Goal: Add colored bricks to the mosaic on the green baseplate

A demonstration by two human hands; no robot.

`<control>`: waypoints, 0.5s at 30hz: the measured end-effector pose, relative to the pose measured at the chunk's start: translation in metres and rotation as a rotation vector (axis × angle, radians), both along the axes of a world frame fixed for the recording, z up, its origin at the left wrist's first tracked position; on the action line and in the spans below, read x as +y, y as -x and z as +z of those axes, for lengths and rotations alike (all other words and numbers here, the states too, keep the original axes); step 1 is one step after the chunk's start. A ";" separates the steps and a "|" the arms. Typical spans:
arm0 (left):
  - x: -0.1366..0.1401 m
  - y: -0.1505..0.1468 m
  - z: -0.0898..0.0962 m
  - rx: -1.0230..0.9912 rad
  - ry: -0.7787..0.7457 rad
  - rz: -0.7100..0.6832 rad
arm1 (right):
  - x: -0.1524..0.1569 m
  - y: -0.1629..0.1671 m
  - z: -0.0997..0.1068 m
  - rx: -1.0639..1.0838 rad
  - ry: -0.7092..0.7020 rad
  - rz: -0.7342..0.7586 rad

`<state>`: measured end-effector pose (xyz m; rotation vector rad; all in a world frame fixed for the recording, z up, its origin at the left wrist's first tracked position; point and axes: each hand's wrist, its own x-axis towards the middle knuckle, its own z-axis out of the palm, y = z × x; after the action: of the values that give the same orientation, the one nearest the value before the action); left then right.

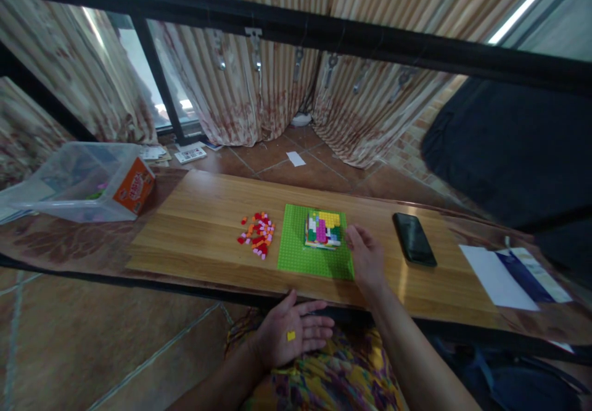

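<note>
While the left hand spreads under a brick, the right hand, grip unclear, overlaps the baseplate, left of a phone.

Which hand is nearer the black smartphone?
Right. The right hand is by the green baseplate, left of the black smartphone; the left hand lies palm up, farther away, at the near edge of the wooden table.

The upturned left hand bears a yellow brick, the right hand just beside the block build on a green baseplate.
</note>
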<state>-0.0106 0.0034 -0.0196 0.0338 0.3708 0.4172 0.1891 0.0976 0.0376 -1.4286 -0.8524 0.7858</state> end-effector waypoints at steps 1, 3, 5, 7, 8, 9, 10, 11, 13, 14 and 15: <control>0.000 0.000 0.000 -0.005 0.004 0.002 | -0.013 0.002 0.003 -0.014 0.007 -0.003; 0.001 0.000 0.002 -0.019 0.017 -0.006 | -0.044 0.010 0.009 -0.127 0.023 0.048; 0.000 -0.001 0.003 -0.041 0.024 -0.023 | -0.076 0.023 0.016 -0.322 0.068 0.268; 0.000 -0.003 0.004 -0.066 0.036 -0.005 | -0.102 0.038 0.021 -0.463 0.086 0.565; -0.001 -0.003 0.005 -0.076 0.034 0.023 | -0.112 0.046 0.022 -0.523 0.077 0.706; -0.001 -0.003 0.006 -0.084 0.035 0.042 | -0.119 0.053 0.022 -0.585 0.045 0.788; -0.001 -0.003 0.008 -0.086 0.035 0.051 | -0.124 0.059 0.020 -0.643 0.020 0.852; -0.001 -0.003 0.009 -0.083 0.034 0.049 | -0.128 0.063 0.018 -0.703 0.002 0.891; -0.002 -0.001 0.012 -0.067 0.029 0.028 | -0.129 0.069 0.010 -0.815 -0.005 0.922; -0.002 0.000 0.013 -0.053 0.017 0.027 | -0.129 0.070 0.007 -0.860 0.003 0.929; -0.002 0.000 0.014 -0.036 0.001 0.037 | -0.128 0.070 0.003 -0.894 0.009 0.934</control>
<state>-0.0110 0.0016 -0.0054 0.0187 0.3367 0.4541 0.1189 -0.0303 0.0410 -1.3475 -2.3008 0.7889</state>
